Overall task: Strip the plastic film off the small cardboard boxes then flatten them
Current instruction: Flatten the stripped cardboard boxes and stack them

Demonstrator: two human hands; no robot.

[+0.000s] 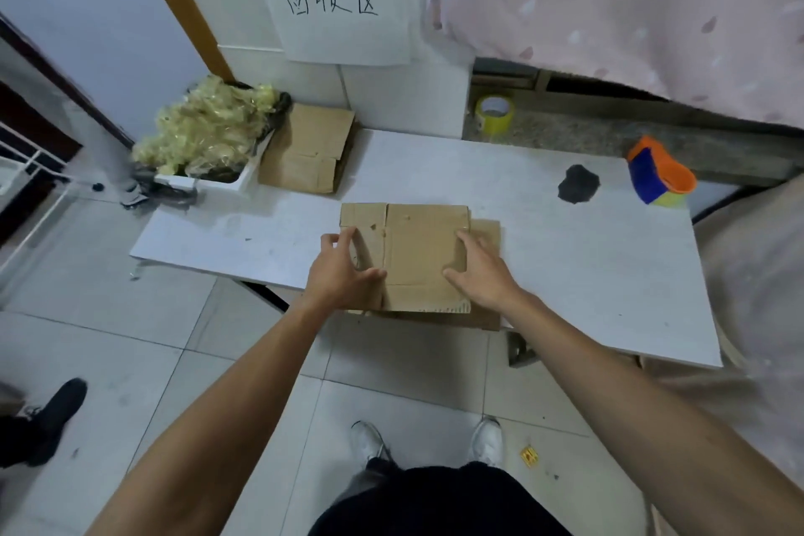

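Observation:
A flattened brown cardboard box (417, 248) lies at the front edge of the white table (565, 274), on top of another flat piece of cardboard (485, 231) that sticks out on its right. My left hand (343, 274) grips the box's left edge, fingers curled over it and thumb lying across the top. My right hand (483, 270) presses flat on the box's right side, fingers spread. A pile of crumpled yellowish plastic film (209, 131) fills a white tray (226, 183) at the table's back left.
More flattened cardboard (304, 148) lies next to the tray. A yellow tape roll (494, 113) stands on the stone ledge behind. A blue and orange object (659, 172) and a black patch (577, 184) sit at the table's right. Another person's dark shoe (56, 409) is at the left.

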